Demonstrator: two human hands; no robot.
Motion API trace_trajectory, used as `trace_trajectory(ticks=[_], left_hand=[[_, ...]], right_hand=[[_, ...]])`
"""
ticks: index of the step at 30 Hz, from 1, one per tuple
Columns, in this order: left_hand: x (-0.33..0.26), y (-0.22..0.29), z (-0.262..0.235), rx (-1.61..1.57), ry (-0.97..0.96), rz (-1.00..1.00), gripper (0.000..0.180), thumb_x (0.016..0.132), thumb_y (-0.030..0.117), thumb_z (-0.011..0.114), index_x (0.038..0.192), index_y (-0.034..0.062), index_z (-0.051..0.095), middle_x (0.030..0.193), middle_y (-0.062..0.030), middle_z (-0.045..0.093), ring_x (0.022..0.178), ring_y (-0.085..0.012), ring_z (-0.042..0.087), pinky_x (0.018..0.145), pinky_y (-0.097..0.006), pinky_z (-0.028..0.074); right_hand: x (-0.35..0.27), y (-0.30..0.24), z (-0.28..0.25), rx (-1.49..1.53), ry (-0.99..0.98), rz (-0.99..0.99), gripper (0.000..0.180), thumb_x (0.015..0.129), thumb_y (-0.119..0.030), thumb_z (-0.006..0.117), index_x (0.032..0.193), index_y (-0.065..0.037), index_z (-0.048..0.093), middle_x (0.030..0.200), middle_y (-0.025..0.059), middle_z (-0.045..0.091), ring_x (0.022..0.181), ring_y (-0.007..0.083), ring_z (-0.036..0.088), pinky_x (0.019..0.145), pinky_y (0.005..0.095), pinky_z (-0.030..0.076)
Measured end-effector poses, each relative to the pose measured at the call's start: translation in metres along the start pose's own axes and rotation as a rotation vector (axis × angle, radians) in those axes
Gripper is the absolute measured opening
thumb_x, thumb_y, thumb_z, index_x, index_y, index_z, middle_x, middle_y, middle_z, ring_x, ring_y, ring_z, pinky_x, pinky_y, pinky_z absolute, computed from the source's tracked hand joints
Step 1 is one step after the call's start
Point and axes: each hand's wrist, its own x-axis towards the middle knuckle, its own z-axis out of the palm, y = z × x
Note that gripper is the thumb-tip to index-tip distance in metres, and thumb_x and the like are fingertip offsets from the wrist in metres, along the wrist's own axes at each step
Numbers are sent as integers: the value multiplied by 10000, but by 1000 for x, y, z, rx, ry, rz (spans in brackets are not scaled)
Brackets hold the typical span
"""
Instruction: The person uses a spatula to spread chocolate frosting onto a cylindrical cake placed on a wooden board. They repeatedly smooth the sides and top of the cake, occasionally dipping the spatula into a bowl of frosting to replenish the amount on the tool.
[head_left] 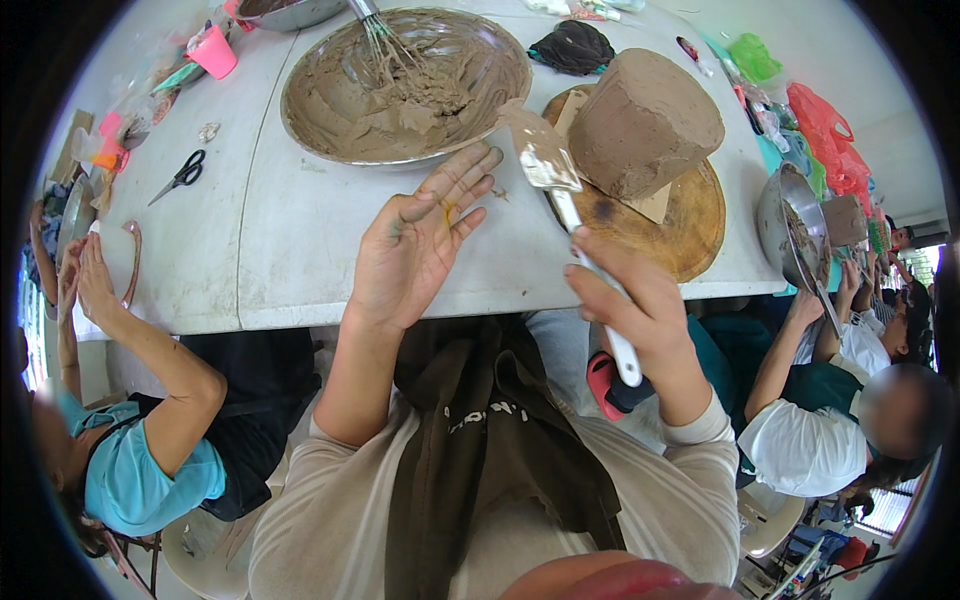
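Observation:
My right hand (640,300) grips the white handle of a spatula (548,165), its blade smeared with brown frosting. My left hand (415,245) is held palm up near the table edge, fingers stretched out and holding nothing; there is brown residue on the fingers and a yellow smear on the palm. Just beyond the spatula, a tall brown frosted cake (648,125) stands on a pale square board (655,204). Under that lies a round wooden board (690,235). A large metal bowl (405,158) of brown frosting (390,115) sits ahead of my left hand, with a wire whisk (385,40) resting in it.
Black-handled scissors (182,175) and a pink cup (213,52) are on the white table (200,270) at the left. A black cloth-like bundle (572,48) lies behind the cake. People sit on both sides; a metal bowl (785,225) is at the right, near a red plastic bag (830,135).

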Motion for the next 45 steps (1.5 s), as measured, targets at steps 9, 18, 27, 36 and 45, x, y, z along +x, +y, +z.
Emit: trace_trajectory(ticks=[9, 18, 27, 36, 45], left_hand=[[-7, -2, -3, 111, 42, 35, 686, 821, 306, 398, 1399, -41, 269, 1453, -161, 309, 1302, -235, 313, 1062, -333, 223], [-19, 10, -10, 105, 73, 78, 739, 784, 295, 439, 1388, -86, 246, 1447, -199, 296, 1307, -262, 333, 1047, -326, 296], [-15, 7, -8, 17, 74, 58, 774, 752, 286, 467, 1384, -98, 240, 1443, -205, 298, 1305, -275, 332, 1039, -326, 317], [-12, 7, -7, -8, 69, 50, 730, 769, 275, 446, 1379, -86, 271, 1437, -199, 313, 1288, -255, 348, 1051, -317, 282], [-13, 6, -10, -7, 61, 66, 770, 747, 258, 471, 1381, -107, 229, 1448, -231, 265, 1291, -282, 347, 1039, -333, 333]], right_hand=[[-6, 3, 34, 409, 859, 258, 279, 973, -227, 379, 1005, 44, 439, 1033, 238, 496, 759, 323, 645, 679, 366, 580], [-2, 4, 101, 349, 787, 244, 229, 960, -203, 421, 947, 26, 413, 899, 179, 477, 782, 294, 635, 725, 373, 547], [-20, -14, 78, 210, 560, 351, 118, 918, -136, 512, 905, -27, 466, 870, 140, 639, 865, 218, 574, 783, 322, 439], [-33, -12, 51, 296, 420, 381, 190, 953, -190, 452, 919, -6, 420, 922, 161, 509, 745, 291, 659, 762, 356, 493], [-44, -16, 21, 352, 604, 355, 260, 947, -239, 447, 942, 16, 398, 946, 195, 460, 677, 322, 632, 671, 385, 543]])
